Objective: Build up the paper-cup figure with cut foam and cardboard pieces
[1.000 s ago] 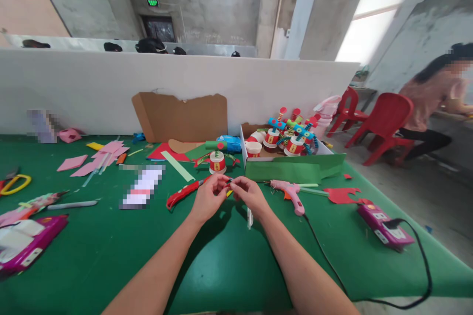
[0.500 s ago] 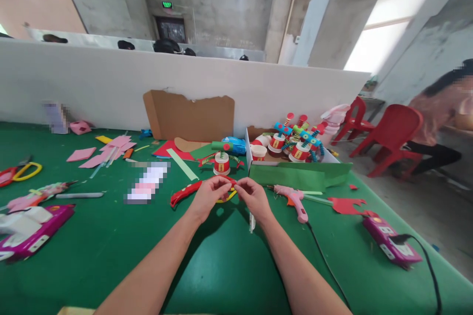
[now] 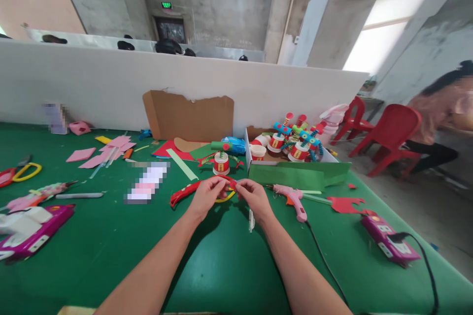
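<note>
My right hand (image 3: pixel 254 198) pinches a small red paper disc (image 3: pixel 232 184) between thumb and forefinger. Close by on the other side, my left hand (image 3: pixel 206 199) has its fingertips pressed together; whatever they hold is too small to make out. Just beyond the hands stands a paper-cup figure (image 3: pixel 221 162) with a green roll on top and springy folded arms. Partly behind my left hand lies a long red object (image 3: pixel 184 193), and a yellow loop (image 3: pixel 228 197) shows between the hands. A pink glue gun (image 3: pixel 293 199) rests right of my right hand.
An open box (image 3: pixel 284 175) of similar cup figures stands at the back right. Purple power strips (image 3: pixel 392 242) lie on both sides, with a cord trailing on the right. Scissors (image 3: pixel 22 172), another glue gun (image 3: pixel 39 196) and pink paper pieces (image 3: pixel 111 150) are at left.
My left hand has drawn slightly left, away from my right fingertips. The red disc now shows in the gap. My right hand has stayed nearly in place.
</note>
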Motion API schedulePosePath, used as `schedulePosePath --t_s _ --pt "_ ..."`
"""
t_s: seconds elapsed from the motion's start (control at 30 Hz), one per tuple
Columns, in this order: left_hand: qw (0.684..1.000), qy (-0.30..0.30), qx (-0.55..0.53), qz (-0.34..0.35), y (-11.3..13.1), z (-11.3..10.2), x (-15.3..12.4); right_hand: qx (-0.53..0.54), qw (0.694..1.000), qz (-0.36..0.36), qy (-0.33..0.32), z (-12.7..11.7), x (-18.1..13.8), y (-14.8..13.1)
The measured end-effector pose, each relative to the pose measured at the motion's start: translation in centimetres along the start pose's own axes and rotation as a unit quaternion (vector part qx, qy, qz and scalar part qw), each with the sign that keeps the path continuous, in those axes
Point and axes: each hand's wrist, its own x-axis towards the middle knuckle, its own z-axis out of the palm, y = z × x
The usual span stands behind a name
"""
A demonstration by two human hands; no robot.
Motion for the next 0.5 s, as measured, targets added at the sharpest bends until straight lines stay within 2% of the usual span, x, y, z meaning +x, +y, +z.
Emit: schedulePosePath --t_s 0.33,0.5 --pt "0.999 -0.023 0.006 -0.030 0.06 0.09 -0.05 -0.030 1.000 0.000 -0.006 0.18 -0.04 0.04" --pt "0.999 -0.023 0.006 -0.022 0.00 -0.10 0.02 -0.075 0.997 -0.016 -0.018 0.03 -0.06 -0.05"
